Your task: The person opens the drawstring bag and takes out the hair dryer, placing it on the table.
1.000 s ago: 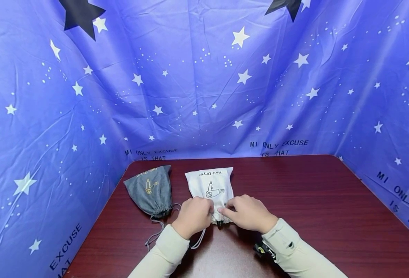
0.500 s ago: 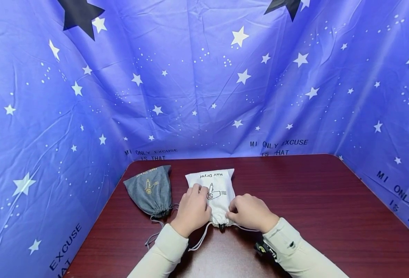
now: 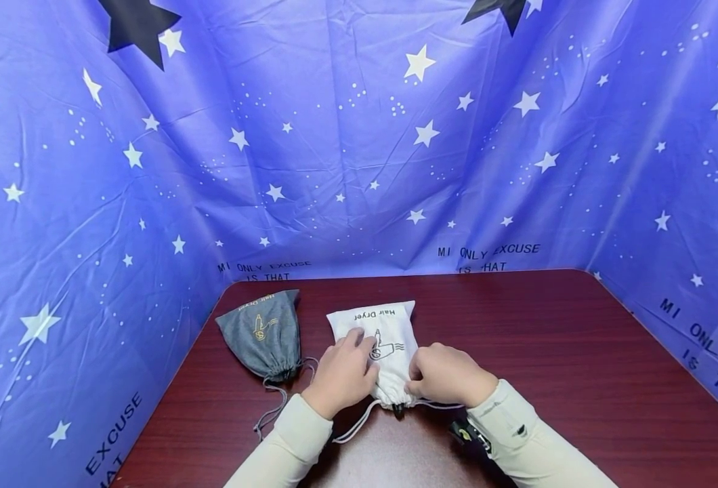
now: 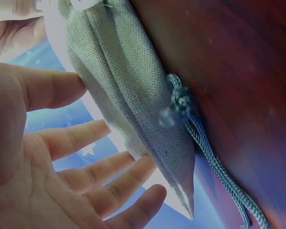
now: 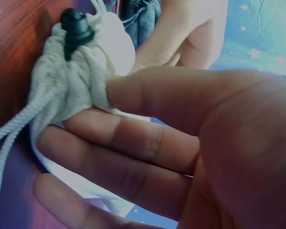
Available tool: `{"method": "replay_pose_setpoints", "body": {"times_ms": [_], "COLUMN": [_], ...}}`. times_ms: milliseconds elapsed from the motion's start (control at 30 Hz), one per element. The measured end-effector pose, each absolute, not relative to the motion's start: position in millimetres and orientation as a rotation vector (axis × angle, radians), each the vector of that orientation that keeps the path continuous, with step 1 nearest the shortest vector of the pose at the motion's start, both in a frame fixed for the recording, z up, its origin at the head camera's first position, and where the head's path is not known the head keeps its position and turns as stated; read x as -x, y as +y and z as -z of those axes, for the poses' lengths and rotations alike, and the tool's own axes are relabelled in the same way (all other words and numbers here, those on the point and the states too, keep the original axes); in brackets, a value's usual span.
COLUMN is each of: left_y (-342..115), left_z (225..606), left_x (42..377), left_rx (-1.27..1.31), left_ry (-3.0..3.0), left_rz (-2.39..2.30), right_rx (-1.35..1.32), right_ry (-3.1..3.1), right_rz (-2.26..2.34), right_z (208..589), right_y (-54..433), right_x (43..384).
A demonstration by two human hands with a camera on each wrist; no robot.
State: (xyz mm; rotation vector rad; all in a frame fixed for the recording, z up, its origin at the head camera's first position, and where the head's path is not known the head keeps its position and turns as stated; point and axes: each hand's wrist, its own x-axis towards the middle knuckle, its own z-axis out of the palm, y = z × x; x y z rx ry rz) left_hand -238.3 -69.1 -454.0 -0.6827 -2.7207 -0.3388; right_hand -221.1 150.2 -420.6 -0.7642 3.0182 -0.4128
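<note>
A white drawstring bag point(image 3: 395, 318) printed "Hair Dryer" lies on the table with its gathered mouth toward me. From that mouth pokes a small black ribbed end point(image 5: 76, 29), the rest of it hidden inside. My left hand point(image 3: 342, 371) rests on the bag's left side, its fingers spread and fairly straight in the left wrist view. At the right edge near the mouth, my right hand point(image 3: 453, 376) pinches the cloth between thumb and fingers. White cords point(image 3: 359, 423) trail out on both sides of the mouth.
A dark grey drawstring bag point(image 3: 267, 339) with gold print lies to the left, its grey cord point(image 3: 269, 413) loose on the table. The dark red wooden table point(image 3: 548, 339) meets a blue star-patterned cloth point(image 3: 347, 169) at the back and sides.
The white bag has slid slightly toward me and to the right. My left hand has gone from curled near the mouth to spread fingers on the bag's side; the right hand has shifted slightly right.
</note>
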Motion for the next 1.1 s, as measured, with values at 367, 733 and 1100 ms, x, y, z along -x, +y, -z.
{"method": "replay_pose_setpoints", "body": {"times_ms": [367, 733, 1100], "left_y": [-63, -59, -67], "left_z": [455, 452, 443], "left_x": [232, 226, 186], "left_rx": [0.773, 0.814, 0.941], "left_ry": [-2.720, -2.678, -2.471], "left_rz": [0.197, 0.142, 0.141], "right_rx": [0.881, 0.913, 1.020], "right_ry": [2.948, 2.919, 3.069], "right_rz": [0.368, 0.384, 0.512], "right_z": [411, 412, 422], "right_y": [154, 159, 180], "right_x": [213, 210, 188]}}
